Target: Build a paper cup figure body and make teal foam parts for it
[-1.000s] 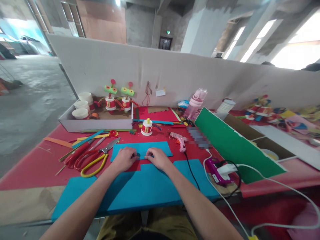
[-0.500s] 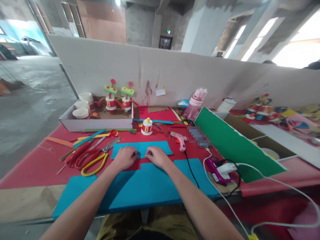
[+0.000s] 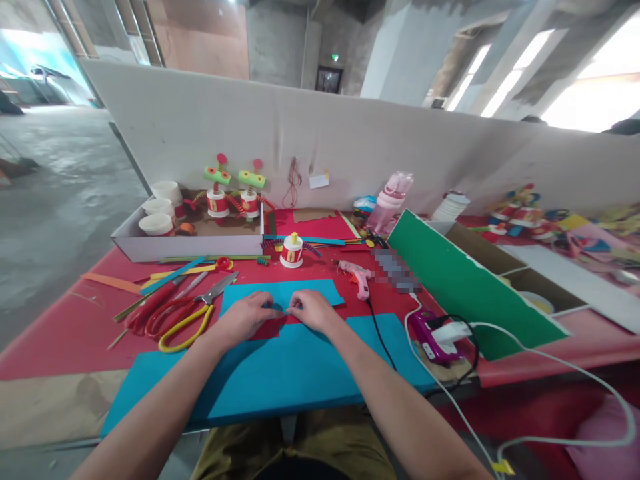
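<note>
Left hand point(image 3: 250, 315) and right hand point(image 3: 314, 311) pinch blue paper point(image 3: 281, 289) stretched crosswise on the red desk point(image 3: 65, 333); concrete wall point(image 3: 277, 47) beyond.

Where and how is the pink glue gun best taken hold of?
Probably by the handle, coming from the near right side with the right hand: the pink glue gun lies with its handle turned toward the near side, while its nozzle points left, away from that approach.

Head-worn view, facing forward and down, worktable point(image 3: 75, 327) close below, partition point(image 3: 225, 120) beyond
</note>
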A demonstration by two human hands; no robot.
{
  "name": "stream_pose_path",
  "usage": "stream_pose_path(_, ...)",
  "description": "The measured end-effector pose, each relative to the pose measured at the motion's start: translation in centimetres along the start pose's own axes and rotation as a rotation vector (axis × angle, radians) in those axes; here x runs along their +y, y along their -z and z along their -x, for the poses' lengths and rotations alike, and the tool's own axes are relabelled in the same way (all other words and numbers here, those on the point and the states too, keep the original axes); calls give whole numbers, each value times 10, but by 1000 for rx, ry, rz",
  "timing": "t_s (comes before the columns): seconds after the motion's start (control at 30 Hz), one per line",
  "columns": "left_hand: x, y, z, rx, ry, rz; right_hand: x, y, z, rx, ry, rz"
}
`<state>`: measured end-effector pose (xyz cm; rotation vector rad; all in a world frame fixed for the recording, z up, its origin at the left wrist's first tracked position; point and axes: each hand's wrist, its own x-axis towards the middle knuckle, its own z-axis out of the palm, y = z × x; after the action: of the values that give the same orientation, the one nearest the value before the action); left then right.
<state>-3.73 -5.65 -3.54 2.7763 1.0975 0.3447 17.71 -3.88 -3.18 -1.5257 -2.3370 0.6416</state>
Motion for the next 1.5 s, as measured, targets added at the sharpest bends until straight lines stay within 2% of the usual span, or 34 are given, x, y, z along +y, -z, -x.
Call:
stream_pose_path(0.1,0,3,0,-41,-43,-63,1,-1,-2,-7,-2,-6)
stream_pose_path(0.27,1,2,-1,-36,-60,-78,3,-2,-1,15,8,-7)
stream_pose_path(0.5,3,2,-1,-24,5,-66,0,-2,-1,7,-4,-19)
stream_pose_path(0.63,6,4,-3,-38,35,-32,3,8,1,-28,4,-1)
stream_pose_path(0.7,6,5,-3,-41,37,-13,8,15,8,57,-8,63)
stream_pose_path(0.77,6,5,-3,-38,39,-5,10,18,20,220,-5,134)
stream_pose_path(0.83,5,5,-2,-34,40,-7,9,14,35,332,77,162)
stream_pose_path(0.9,4,4,-2,-27,34,-11,4,4,51,304,237,169)
stream_pose_path(0.97,4,3,-1,-12,22,-13,-1,-8,64,256,317,197)
stream_pose_path(1.1,2,1,-1,8,14,-16,-3,-25,74,233,299,232)
stream_pose_path(1.27,4,2,0,-6,2,-49,2,-26,75,230,278,256)
stream_pose_path(1.5,14,3,0,-1,-28,-271,-1,-29,75,239,245,293)
